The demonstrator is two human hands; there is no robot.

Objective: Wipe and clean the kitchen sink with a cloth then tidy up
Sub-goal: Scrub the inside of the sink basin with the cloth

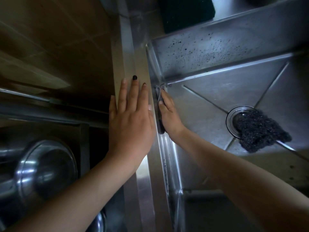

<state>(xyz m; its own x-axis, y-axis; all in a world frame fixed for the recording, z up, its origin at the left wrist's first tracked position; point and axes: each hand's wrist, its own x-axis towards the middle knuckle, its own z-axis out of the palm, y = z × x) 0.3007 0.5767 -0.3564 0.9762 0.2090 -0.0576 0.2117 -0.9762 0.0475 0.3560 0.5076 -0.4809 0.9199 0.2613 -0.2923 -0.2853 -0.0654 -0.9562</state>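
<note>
A stainless steel sink [209, 101] fills the right half of the view, its back wall speckled with dark spots. My right hand [168, 114] presses a grey cloth [160, 96] flat against the sink's left inner wall, near the far left corner. Most of the cloth is hidden between my palm and the wall. My left hand [132, 119] lies flat on the sink's left rim [130, 64], fingers spread, holding nothing.
A dark steel-wool scrubber [260, 129] lies partly over the round drain [234, 121]. A dark green block [185, 12] sits behind the sink at the top. Steel bowls [45, 168] rest at lower left below the rim. A tiled surface [50, 39] is at upper left.
</note>
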